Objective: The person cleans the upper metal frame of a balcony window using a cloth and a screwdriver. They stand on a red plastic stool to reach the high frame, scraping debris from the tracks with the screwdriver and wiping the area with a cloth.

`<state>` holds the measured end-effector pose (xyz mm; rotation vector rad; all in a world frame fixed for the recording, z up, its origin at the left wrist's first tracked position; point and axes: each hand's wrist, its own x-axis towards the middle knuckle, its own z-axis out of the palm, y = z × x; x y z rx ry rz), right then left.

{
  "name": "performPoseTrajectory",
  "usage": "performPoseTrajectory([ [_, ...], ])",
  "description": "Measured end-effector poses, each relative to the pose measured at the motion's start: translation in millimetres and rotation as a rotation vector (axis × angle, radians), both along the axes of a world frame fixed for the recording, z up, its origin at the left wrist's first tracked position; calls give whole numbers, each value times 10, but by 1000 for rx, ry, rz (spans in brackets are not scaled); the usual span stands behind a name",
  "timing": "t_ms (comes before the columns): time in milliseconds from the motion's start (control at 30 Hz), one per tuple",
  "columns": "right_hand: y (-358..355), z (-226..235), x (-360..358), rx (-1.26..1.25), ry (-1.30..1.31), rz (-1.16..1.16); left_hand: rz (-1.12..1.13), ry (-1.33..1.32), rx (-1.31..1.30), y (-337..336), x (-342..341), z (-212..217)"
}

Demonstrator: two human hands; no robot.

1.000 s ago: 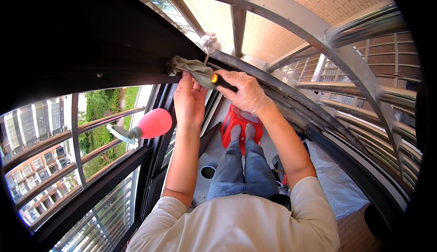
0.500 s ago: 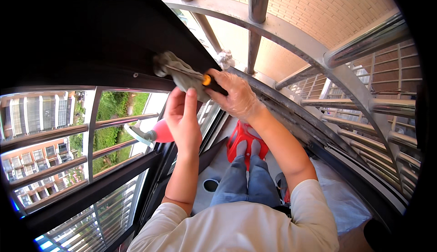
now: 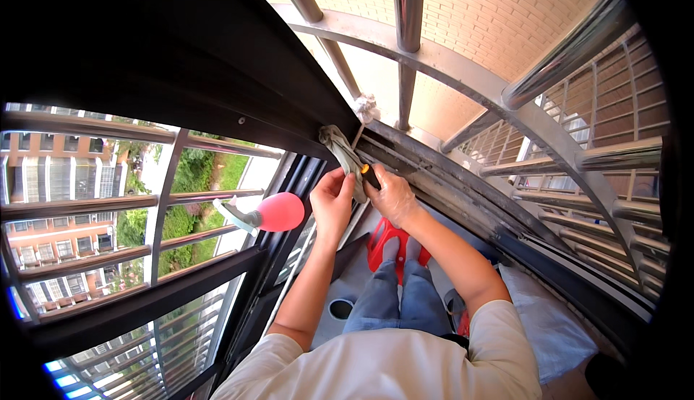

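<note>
In my right hand (image 3: 392,195), which wears a clear thin plastic glove, is the black and yellow handle of a screwdriver (image 3: 371,176). A grey-green cloth (image 3: 345,156) is bunched along its shaft, hiding most of the metal. My left hand (image 3: 332,199) pinches the lower part of this cloth between thumb and fingers, close beside the right. The cloth's far end lies in front of the dark window frame (image 3: 289,131), near the corner where the dirty window track (image 3: 441,183) begins; whether it touches is unclear.
Left of my hands is a pink spray bottle (image 3: 282,212) with a grey and white head. Metal bars (image 3: 408,10) curve outside the window. A white crumpled wad (image 3: 366,108) sits by the corner. My feet are on a red stool (image 3: 376,252); clear plastic sheeting (image 3: 546,320) lies right.
Both hands have moved right and slightly down with the screwdriver and cloth, toward the frame corner. The whole view has shifted, and more of the pink bottle shows.
</note>
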<state>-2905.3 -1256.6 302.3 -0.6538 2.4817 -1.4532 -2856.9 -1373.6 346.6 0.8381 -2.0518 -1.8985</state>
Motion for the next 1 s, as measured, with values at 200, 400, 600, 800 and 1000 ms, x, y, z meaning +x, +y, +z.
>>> performPoseTrajectory([
  [200,-372,837,-222,-277,239,-28,153,422,-34,41,-169,857],
  [400,-426,747,260,-59,-6,-127,72,182,-93,-40,-15,718],
  [600,-209,632,381,-123,-30,-84,18,157,-13,-112,56,528],
  [800,-243,580,388,-209,83,-119,11,117,-29,-122,48,487],
  [1000,-343,1345,-116,-361,363,-51,73,428,-60,-78,-107,1256],
])
